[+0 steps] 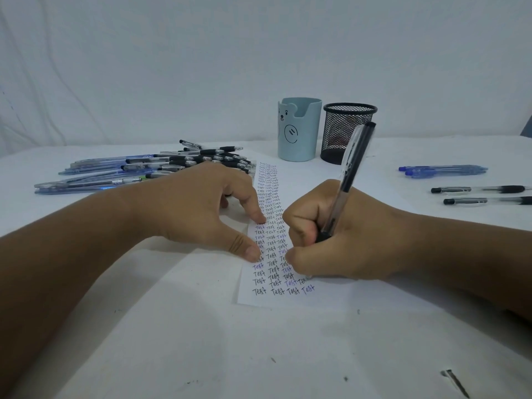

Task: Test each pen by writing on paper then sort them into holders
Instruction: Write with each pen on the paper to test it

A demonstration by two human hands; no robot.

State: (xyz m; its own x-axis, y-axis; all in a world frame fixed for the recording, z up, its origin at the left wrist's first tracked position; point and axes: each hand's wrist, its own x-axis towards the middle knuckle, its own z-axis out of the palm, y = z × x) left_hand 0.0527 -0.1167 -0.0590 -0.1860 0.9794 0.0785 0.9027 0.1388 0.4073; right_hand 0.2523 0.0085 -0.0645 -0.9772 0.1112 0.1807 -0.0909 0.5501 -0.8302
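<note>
Right hand (354,240) grips a clear-barrel pen (349,177) with black cap and black grip, tilted, tip down on the paper (331,295); tip itself hidden by fingers. Left hand (195,208) spread flat, fingertips pressing the paper's left edge. Paper is white, filled with columns of "Test" in black and blue ink. Pile of pens (161,168) at left; pale blue bear holder (299,129) and black mesh holder (347,133) side by side behind the paper; blue pens (443,170) and black pens (480,194) lie at right on the white table (201,341)
</note>
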